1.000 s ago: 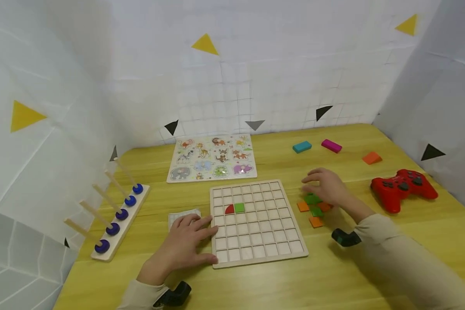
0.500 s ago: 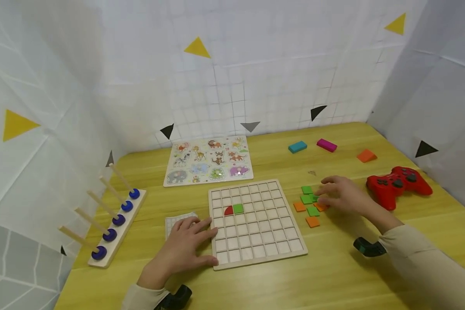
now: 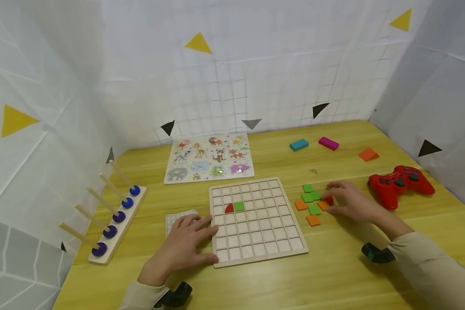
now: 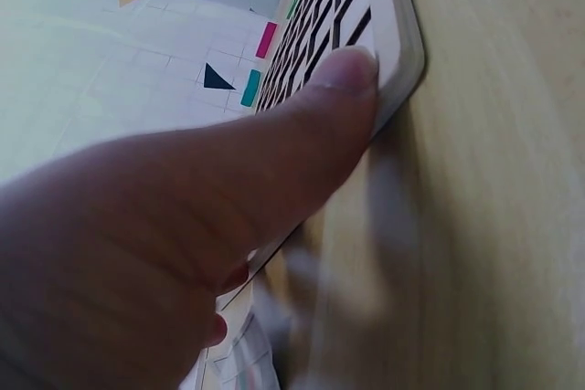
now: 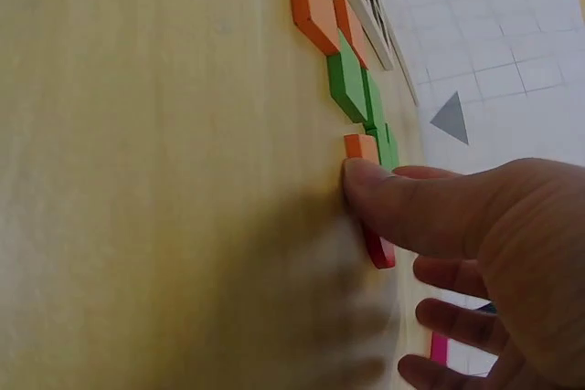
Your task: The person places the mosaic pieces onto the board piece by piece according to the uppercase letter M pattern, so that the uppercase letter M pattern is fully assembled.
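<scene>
At the left edge of a wooden grid board, my left hand lies with fingers spread. Its thumb rests on the board's near corner. A red quarter-circle tile and a green square tile sit side by side in the grid. To the board's right, my right hand pinches a red tile between thumb and index finger, low over the table. An orange tile lies right at those fingertips, partly behind the thumb in the right wrist view. Several green tiles and orange tiles lie beside it.
A pegged stand with blue rings is at the left. An animal puzzle lies behind the board, and a gridded card is partly under my left hand. Blue, magenta and orange blocks and a red game controller stand right.
My right hand has moved right and a little toward me off the green tiles, which now show. The red tile has come into sight at its fingers. The left hand has stayed on the board's edge.
</scene>
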Demonstrator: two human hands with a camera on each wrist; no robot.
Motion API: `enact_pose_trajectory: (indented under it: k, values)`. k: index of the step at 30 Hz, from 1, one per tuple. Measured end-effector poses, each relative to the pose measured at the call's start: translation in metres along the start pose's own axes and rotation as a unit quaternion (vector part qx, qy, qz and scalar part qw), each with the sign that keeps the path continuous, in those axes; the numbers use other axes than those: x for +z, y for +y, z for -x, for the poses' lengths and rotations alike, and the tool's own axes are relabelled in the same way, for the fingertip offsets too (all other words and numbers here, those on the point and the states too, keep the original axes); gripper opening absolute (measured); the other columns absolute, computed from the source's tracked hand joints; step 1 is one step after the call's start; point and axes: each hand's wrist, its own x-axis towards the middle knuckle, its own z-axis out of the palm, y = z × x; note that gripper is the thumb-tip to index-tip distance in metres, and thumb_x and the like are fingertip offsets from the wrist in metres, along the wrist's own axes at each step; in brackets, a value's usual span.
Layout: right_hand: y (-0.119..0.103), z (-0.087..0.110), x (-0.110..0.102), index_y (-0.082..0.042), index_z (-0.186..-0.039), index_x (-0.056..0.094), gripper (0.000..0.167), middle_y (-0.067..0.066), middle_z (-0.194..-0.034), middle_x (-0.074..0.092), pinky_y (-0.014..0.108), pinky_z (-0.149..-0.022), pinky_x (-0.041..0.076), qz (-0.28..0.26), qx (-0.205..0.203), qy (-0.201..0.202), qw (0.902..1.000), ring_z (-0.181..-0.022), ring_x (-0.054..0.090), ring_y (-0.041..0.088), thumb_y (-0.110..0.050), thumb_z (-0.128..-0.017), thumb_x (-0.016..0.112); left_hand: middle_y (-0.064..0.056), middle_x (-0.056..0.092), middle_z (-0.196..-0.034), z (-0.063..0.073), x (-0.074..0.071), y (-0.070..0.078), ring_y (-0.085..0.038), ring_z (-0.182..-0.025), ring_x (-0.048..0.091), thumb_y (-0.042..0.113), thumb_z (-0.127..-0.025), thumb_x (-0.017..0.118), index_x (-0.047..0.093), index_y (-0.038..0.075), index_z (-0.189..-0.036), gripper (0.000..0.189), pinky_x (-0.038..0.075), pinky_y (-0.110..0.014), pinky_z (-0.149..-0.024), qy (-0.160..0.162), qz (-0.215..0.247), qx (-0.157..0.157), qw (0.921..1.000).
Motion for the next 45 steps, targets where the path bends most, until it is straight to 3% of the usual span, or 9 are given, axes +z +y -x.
enact_pose_trajectory:
  k: [7,20,30,34,39,45]
  values:
    - [0.006,0.005,0.002,-0.01,-0.102,0.074,0.024,0.03,-0.128,0.057,0.067,-0.097,0.038,0.001,-0.011,0.009,0.9999,-0.118,0.049,0.05,-0.017,-0.081,0.08,-0.004,0.047,-0.153,-0.003,-0.002,0.002,-0.03,-0.133,0.044,0.067,-0.081,0.065,0.058,0.026,-0.139,0.072,0.031,-0.057,-0.111,-0.006,0.007,0.008,0.9999]
    - [0.009,0.006,0.002,-0.013,-0.09,0.07,0.02,0.027,-0.129,0.057,0.065,-0.099,0.037,-0.029,0.022,0.002,0.9993,-0.12,0.047,0.048,-0.026,-0.081,0.081,-0.006,0.045,-0.154,-0.005,-0.005,0.004,-0.035,-0.136,0.043,0.064,-0.081,0.067,0.056,0.024,-0.14,0.072,0.036,-0.059,-0.109,-0.019,0.031,0.003,0.9993]
    - [0.015,0.01,0.006,-0.01,-0.101,0.071,0.026,0.028,-0.13,0.055,0.066,-0.097,0.036,-0.046,0.012,0.016,0.9987,-0.119,0.045,0.048,-0.024,-0.081,0.081,-0.005,0.045,-0.154,-0.004,-0.005,0.002,-0.034,-0.135,0.045,0.065,-0.081,0.067,0.056,0.025,-0.14,0.073,0.037,-0.058,-0.108,-0.014,0.022,0.002,0.9997]
    - [0.015,0.009,0.007,-0.013,-0.097,0.072,0.021,0.026,-0.13,0.055,0.065,-0.093,0.038,-0.047,-0.006,0.035,0.9983,-0.118,0.046,0.047,-0.021,-0.08,0.082,-0.005,0.044,-0.155,-0.003,-0.004,0.002,-0.034,-0.136,0.044,0.066,-0.081,0.066,0.056,0.025,-0.141,0.073,0.037,-0.059,-0.108,-0.016,0.027,0.002,0.9995]
    - [-0.012,-0.011,0.006,-0.017,-0.093,0.072,0.017,0.019,-0.129,0.058,0.062,-0.092,0.043,-0.032,-0.041,0.053,0.9972,-0.118,0.049,0.04,-0.023,-0.08,0.082,-0.005,0.044,-0.155,-0.001,-0.002,0.001,-0.034,-0.135,0.045,0.066,-0.081,0.066,0.056,0.025,-0.141,0.073,0.037,-0.059,-0.107,-0.015,0.027,-0.003,0.9995]
    - [-0.066,-0.055,0.025,-0.015,-0.094,0.07,0.017,0.019,-0.128,0.06,0.062,-0.1,0.041,-0.049,-0.102,0.015,0.9935,-0.121,0.051,0.041,-0.026,-0.084,0.079,-0.004,0.044,-0.155,0.001,0.002,-0.001,-0.033,-0.135,0.044,0.067,-0.081,0.065,0.055,0.026,-0.141,0.073,0.036,-0.059,-0.108,-0.012,0.031,-0.008,0.9994]
